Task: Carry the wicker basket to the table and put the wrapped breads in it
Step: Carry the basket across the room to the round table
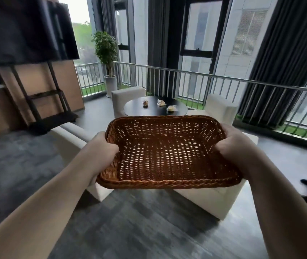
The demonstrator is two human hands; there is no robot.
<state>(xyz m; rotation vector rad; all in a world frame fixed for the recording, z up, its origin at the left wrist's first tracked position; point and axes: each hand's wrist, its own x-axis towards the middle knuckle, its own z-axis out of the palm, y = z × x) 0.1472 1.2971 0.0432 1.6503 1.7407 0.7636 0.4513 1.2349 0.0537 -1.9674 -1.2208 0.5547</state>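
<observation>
A brown rectangular wicker basket [167, 152] with nothing in it is held in the air in front of me. My left hand [103, 149] grips its left rim and my right hand [236, 144] grips its right rim, thumbs inside. Beyond the basket's far rim stands a round black table [136, 109]. Three wrapped breads lie on it: a dark one [145, 103] at the left, a pale one [161, 103] in the middle and another pale one [171, 108] at the right.
White armchairs surround the table: one at the back left [126, 96], one at the right [222, 107], and a white sofa [70, 139] right below the basket. A black screen on a stand [36, 58] is at the left. A potted plant [107, 58] and a metal railing [242, 86] line the windows.
</observation>
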